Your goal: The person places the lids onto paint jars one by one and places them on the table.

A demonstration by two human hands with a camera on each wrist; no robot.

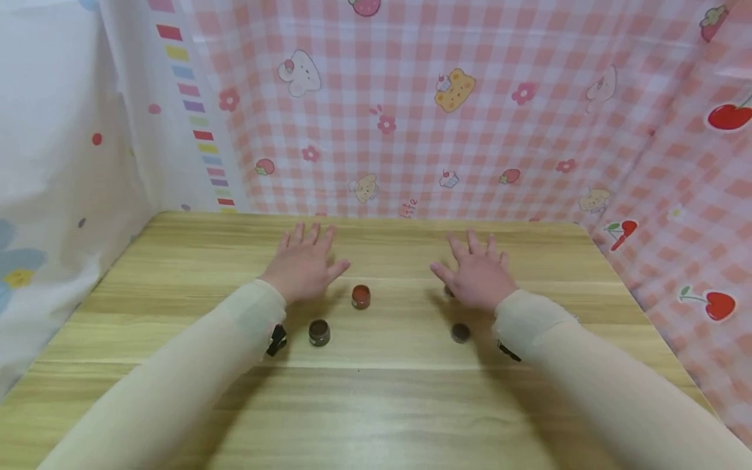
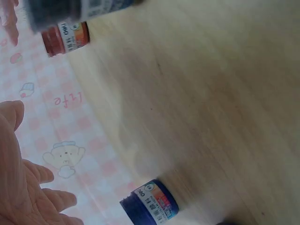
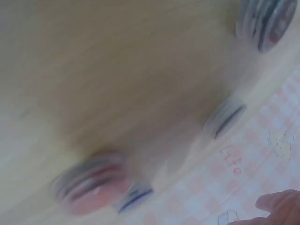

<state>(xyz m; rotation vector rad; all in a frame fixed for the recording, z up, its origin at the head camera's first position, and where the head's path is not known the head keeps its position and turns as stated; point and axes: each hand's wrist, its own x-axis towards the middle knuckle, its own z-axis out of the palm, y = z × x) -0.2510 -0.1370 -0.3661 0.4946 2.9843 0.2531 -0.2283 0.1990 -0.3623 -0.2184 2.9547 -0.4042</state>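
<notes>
Fingers spread, my left hand (image 1: 305, 264) hovers over the left half of the table, palm down, holding nothing. Just right of it stands a small open paint jar with red-brown contents (image 1: 361, 297); a dark paint jar (image 1: 319, 333) is nearer to me. A blue paint jar (image 2: 150, 204) shows in the left wrist view. On the other side my right hand (image 1: 478, 274) is spread the same way, gripping nothing. A small dark round piece (image 1: 461, 333) lies below it, and another is partly hidden by its thumb side. Blurred lid-like discs (image 3: 225, 117) appear in the right wrist view.
The wooden table (image 1: 364, 418) ends at a pink checked cloth (image 1: 382, 143) behind. More cloth hangs along the left and right sides. Dark wrist-worn devices (image 1: 277, 339) sit under the sleeves.
</notes>
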